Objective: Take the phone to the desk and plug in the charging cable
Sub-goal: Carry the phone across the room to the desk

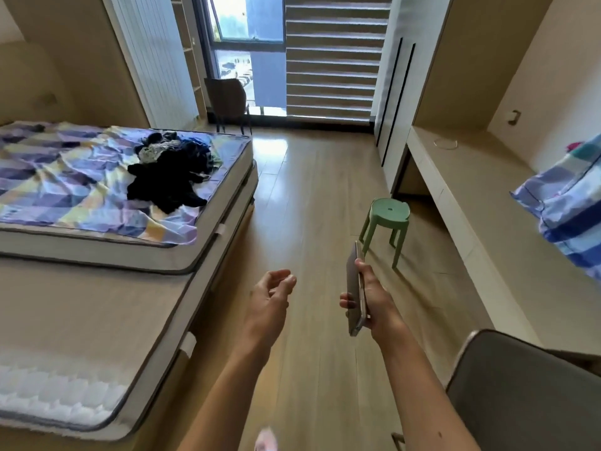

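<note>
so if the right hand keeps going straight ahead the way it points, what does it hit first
Probably the green stool: the right hand, its grip on the phone, points up the floor toward it. Depth is unclear, so it may pass just to the left.

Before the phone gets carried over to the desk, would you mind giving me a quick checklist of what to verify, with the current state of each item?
1. Phone secure in the right hand: ok, fingers wrap its edges.
2. Left hand free for the cable: ok, it is open and holds nothing.
3. Floor path to the desk: not ok, the green stool stands just in front of it.
4. Bare desk surface to set the phone on: ok, though a checked blue bundle covers part of the near end.
5. Charging cable located: cannot tell; a thin white loop lies on the far desk, too small to identify.
</note>
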`<state>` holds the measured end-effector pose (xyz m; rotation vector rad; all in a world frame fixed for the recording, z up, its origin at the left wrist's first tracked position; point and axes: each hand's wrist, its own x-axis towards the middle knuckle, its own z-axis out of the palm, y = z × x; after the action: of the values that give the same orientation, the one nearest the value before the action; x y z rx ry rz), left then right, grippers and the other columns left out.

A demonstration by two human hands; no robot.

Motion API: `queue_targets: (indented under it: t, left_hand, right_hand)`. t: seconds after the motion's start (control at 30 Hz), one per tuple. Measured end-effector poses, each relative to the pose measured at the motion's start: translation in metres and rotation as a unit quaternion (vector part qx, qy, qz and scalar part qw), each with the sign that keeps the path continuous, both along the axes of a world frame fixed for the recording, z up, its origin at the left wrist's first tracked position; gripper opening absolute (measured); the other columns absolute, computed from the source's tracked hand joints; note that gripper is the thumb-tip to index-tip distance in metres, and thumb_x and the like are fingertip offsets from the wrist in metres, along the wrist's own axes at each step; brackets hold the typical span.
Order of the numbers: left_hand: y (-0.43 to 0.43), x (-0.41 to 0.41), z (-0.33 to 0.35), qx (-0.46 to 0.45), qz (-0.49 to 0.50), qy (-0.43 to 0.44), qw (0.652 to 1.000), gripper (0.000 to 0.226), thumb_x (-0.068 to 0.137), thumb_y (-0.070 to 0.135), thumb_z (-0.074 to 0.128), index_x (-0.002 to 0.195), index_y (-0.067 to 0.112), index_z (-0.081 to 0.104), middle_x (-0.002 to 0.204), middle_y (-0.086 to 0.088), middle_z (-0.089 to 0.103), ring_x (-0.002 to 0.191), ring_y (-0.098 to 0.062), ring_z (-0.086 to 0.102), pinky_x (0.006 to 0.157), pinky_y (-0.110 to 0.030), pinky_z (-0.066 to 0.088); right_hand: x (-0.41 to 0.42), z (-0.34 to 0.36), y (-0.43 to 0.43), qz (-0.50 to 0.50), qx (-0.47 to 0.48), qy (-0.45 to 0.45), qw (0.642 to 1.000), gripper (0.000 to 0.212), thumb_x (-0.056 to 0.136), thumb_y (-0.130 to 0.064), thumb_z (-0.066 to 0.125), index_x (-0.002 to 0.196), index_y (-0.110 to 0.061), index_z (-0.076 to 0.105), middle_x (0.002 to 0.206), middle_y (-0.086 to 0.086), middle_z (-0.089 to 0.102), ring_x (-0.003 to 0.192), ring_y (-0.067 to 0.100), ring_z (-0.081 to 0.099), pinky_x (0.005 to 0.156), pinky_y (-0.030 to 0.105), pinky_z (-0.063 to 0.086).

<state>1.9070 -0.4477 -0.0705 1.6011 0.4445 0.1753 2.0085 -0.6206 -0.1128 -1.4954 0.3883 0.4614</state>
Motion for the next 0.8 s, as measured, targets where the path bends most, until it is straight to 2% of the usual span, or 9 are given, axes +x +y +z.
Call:
queue_targets:
  t: [0.13, 0.27, 0.37, 0.43, 0.5, 0.6, 0.67, 0.8]
  left_hand:
    - [0.020, 0.112, -0.012, -0.005, -0.011, -0.002, 1.000, 0.013, 0.097, 0.034, 0.058, 0.109, 0.033, 0.063, 0.120, 0.001, 0.069, 0.114, -0.018, 0.064, 0.099, -0.041, 0.054]
    - [0.037, 0.233, -0.017, -0.005, -0.045, 0.001, 0.999, 0.023, 0.097, 0.036, 0.057, 0.118, 0.028, 0.062, 0.123, -0.001, 0.067, 0.118, -0.020, 0.062, 0.102, -0.045, 0.052]
    - [0.045, 0.321, -0.009, 0.000, -0.086, -0.001, 0.996, 0.022, 0.098, 0.037, 0.056, 0.117, 0.029, 0.061, 0.125, -0.001, 0.066, 0.119, -0.021, 0.061, 0.103, -0.046, 0.051]
    - [0.049, 0.376, -0.002, 0.004, -0.106, -0.011, 0.994, 0.018, 0.097, 0.038, 0.056, 0.114, 0.031, 0.060, 0.124, -0.001, 0.067, 0.119, -0.020, 0.061, 0.103, -0.045, 0.051]
    - [0.053, 0.437, 0.001, 0.000, -0.123, -0.006, 0.992, 0.013, 0.097, 0.037, 0.057, 0.109, 0.033, 0.061, 0.123, -0.001, 0.067, 0.118, -0.019, 0.062, 0.102, -0.044, 0.052]
    - [0.057, 0.494, 0.000, -0.001, -0.143, -0.012, 0.990, 0.011, 0.097, 0.037, 0.058, 0.107, 0.035, 0.062, 0.120, 0.000, 0.069, 0.115, -0.018, 0.064, 0.099, -0.041, 0.053]
    - [0.061, 0.545, -0.006, 0.000, -0.146, -0.009, 0.989, 0.015, 0.097, 0.036, 0.059, 0.110, 0.031, 0.064, 0.118, 0.000, 0.070, 0.114, -0.019, 0.065, 0.097, -0.039, 0.054]
    - [0.069, 0.653, -0.019, 0.012, -0.146, -0.011, 0.989, 0.017, 0.096, 0.035, 0.059, 0.111, 0.030, 0.065, 0.118, 0.000, 0.070, 0.114, -0.020, 0.065, 0.098, -0.041, 0.054]
  right_hand:
    - [0.104, -0.007, 0.016, -0.011, -0.005, 0.003, 1.000, 0.087, 0.053, -0.080, 0.059, 0.114, -0.017, 0.061, 0.080, 0.011, 0.071, 0.071, 0.024, 0.068, 0.073, 0.038, 0.053]
    - [0.206, -0.010, 0.031, -0.038, -0.014, 0.007, 0.999, 0.089, 0.055, -0.081, 0.057, 0.118, -0.018, 0.061, 0.076, 0.011, 0.071, 0.069, 0.022, 0.068, 0.074, 0.039, 0.051]
    - [0.280, -0.006, 0.041, -0.070, -0.005, -0.001, 0.998, 0.085, 0.060, -0.078, 0.061, 0.121, -0.018, 0.057, 0.080, 0.013, 0.070, 0.066, 0.022, 0.065, 0.076, 0.043, 0.049]
    - [0.327, -0.002, 0.045, -0.088, -0.009, -0.006, 0.996, 0.078, 0.059, -0.078, 0.062, 0.109, -0.018, 0.060, 0.083, 0.014, 0.070, 0.068, 0.024, 0.066, 0.080, 0.047, 0.053]
    - [0.379, -0.001, 0.047, -0.114, -0.009, -0.004, 0.993, 0.065, 0.060, -0.077, 0.062, 0.092, -0.021, 0.061, 0.086, 0.015, 0.070, 0.073, 0.026, 0.067, 0.092, 0.052, 0.054]
    - [0.433, 0.000, 0.049, -0.117, 0.002, -0.002, 0.993, 0.061, 0.065, -0.076, 0.061, 0.090, -0.020, 0.060, 0.087, 0.015, 0.069, 0.076, 0.025, 0.066, 0.098, 0.052, 0.052]
    - [0.486, -0.007, 0.050, -0.127, 0.006, 0.004, 0.992, 0.064, 0.069, -0.075, 0.061, 0.098, -0.018, 0.060, 0.085, 0.015, 0.068, 0.074, 0.024, 0.066, 0.097, 0.050, 0.053]
    - [0.597, -0.020, 0.058, -0.144, 0.034, 0.001, 0.989, 0.060, 0.079, -0.065, 0.063, 0.110, -0.014, 0.057, 0.080, 0.015, 0.065, 0.064, 0.022, 0.063, 0.079, 0.041, 0.052]
